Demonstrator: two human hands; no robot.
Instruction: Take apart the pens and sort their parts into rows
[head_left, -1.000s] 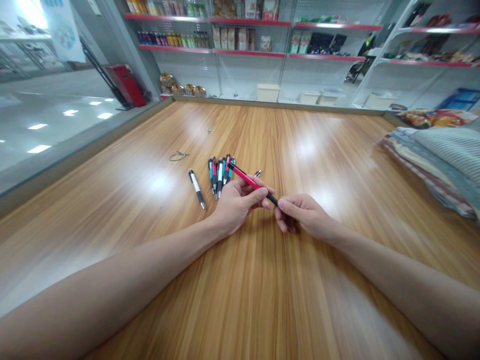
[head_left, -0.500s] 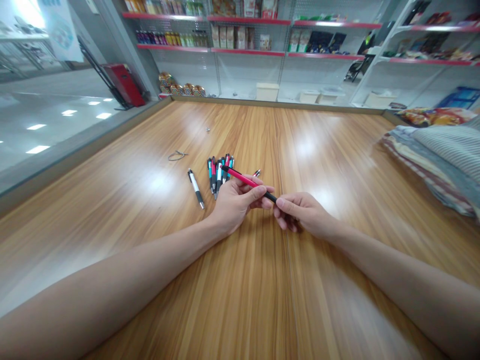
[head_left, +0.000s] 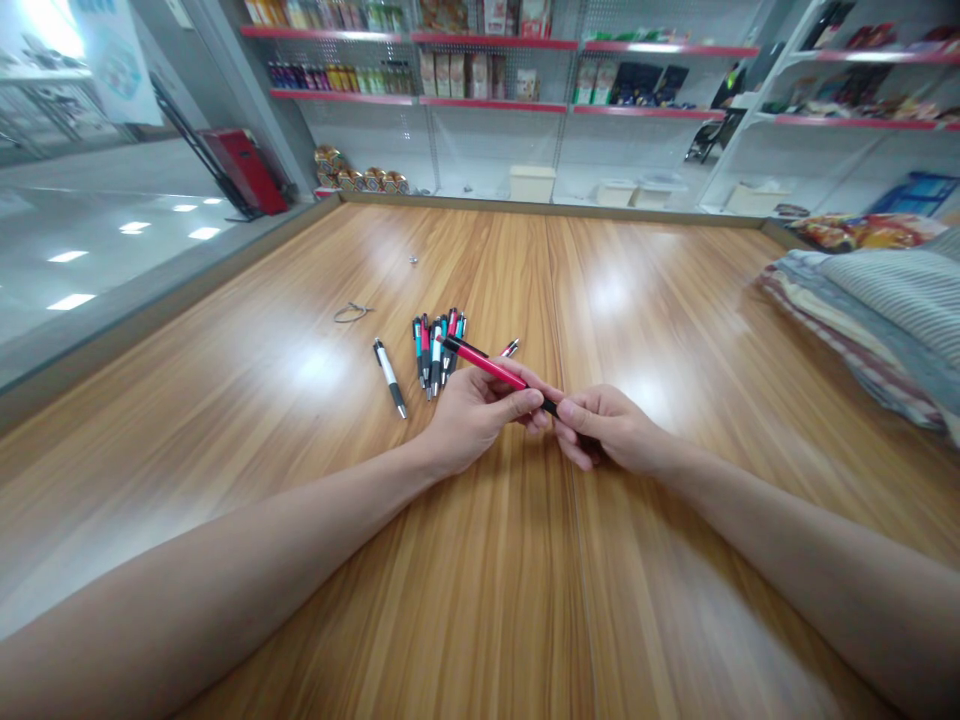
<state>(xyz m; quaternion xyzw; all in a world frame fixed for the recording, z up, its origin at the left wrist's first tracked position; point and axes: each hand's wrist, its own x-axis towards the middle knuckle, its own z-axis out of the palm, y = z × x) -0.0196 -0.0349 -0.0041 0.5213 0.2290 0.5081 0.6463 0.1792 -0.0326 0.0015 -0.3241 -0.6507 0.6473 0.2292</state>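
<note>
My left hand (head_left: 480, 415) pinches the red barrel of a pen (head_left: 480, 361) with a black grip end. My right hand (head_left: 611, 430) is closed on that black tip, so both hands hold the same pen just above the wooden table (head_left: 480, 560). Behind my left hand lies a bunch of several red, teal and white pens (head_left: 435, 345). A single white pen with black ends (head_left: 390, 376) lies to their left. Another pen end (head_left: 511, 347) pokes out behind the held pen.
A small wire loop (head_left: 351, 312) and a tiny metal piece (head_left: 413, 260) lie farther back on the left. Folded striped cloths (head_left: 877, 320) are stacked at the right edge. Shop shelves with goods (head_left: 495, 70) line the far wall.
The red pen's far end has dropped and swung slightly left. Both hands have stayed closed on it and moved very little.
</note>
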